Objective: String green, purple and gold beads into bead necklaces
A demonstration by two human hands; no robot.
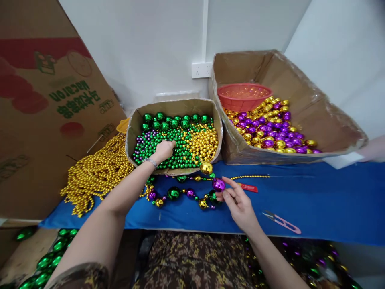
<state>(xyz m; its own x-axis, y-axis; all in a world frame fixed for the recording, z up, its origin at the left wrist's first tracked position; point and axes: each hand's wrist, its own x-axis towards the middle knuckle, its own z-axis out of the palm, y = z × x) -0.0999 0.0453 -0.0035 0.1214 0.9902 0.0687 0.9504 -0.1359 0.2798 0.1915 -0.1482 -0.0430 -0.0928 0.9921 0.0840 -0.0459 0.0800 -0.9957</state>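
Observation:
My left hand (164,150) reaches into a cardboard box (130,132) and its fingers are curled down among small green beads (183,154); what they grip is hidden. The same box holds small gold beads (203,140) and large green balls (174,120). My right hand (237,202) pinches a large purple ball (218,184) at the end of a partly strung necklace (180,194) of green, purple and gold balls lying on the blue table cover (315,200). A large gold ball (206,167) sits just above the purple one.
A heap of gold bead strings (96,172) lies at the left. A bigger box (315,116) at the right holds purple and gold balls and a red basket (244,96). Pink thread snips (282,221) and a red-handled tool (248,187) lie on the cover. A large cardboard sheet (45,100) leans at the left.

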